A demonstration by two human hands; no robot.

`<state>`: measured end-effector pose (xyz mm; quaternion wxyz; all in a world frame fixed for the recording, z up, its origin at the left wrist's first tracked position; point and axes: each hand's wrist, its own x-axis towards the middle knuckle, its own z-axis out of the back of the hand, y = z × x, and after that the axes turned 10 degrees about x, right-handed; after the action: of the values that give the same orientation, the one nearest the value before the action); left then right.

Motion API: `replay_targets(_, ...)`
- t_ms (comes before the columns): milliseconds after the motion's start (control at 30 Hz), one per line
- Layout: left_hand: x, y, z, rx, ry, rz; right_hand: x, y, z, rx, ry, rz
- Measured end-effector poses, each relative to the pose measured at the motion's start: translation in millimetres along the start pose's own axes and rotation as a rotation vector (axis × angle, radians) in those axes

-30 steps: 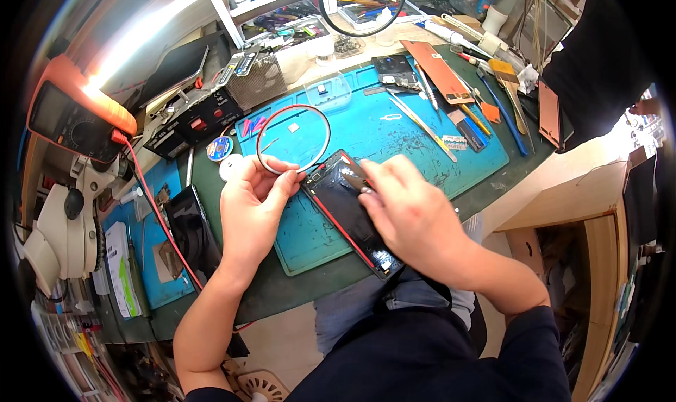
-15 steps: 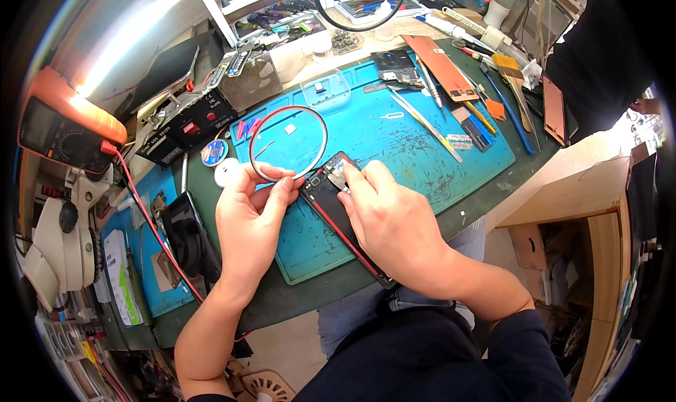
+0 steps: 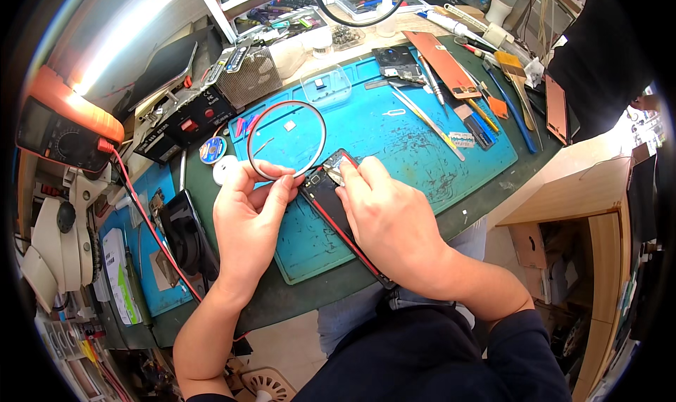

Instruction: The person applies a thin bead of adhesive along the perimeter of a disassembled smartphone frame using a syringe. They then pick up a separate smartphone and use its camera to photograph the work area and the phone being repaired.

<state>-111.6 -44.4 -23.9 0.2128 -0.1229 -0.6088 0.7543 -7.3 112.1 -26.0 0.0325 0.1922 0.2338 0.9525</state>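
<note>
Head view, standing off to the side: black phone body [image 3: 329,201] sat mid-scene, askew, top end at 11 o'clock, bottom end at 5, mostly on the blue mat [image 3: 359,131]. Left hand [image 3: 246,212], at 9 from the phone, had thumb and fingers pinched closed on the bottom of a thin red-and-grey ring [image 3: 324,136]; ring stood up toward 11. Right hand [image 3: 391,208] lay across the phone from 3, fingers curled in close over a silvery part [image 3: 335,167] near the top end; couldn't tell whether it gripped that or just pressed. Main risk, my read: phone's lower end was near the bench edge, so a hard push toward 5 could walk it off the mat. Also, too much fingertip load could bend the silvery part or scuff the body. Loose pinch, ring drops or swings into the work. Small pale chip [image 3: 289,126] at 11 looked loose; a stray left-hand sweep could lose it.
</note>
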Motion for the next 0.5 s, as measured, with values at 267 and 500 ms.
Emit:
replay_targets(267, 0.4, 0.1, 1.1, -0.005, 0.004, 0.003, 1.3, 1.2, 0.5, -0.021, 0.012, 0.0)
replay_targets(500, 1.5, -1.2, 1.6, -0.034, -0.01, 0.041, 1.1, -5.8, 6.4, 0.21, -0.019, -0.092)
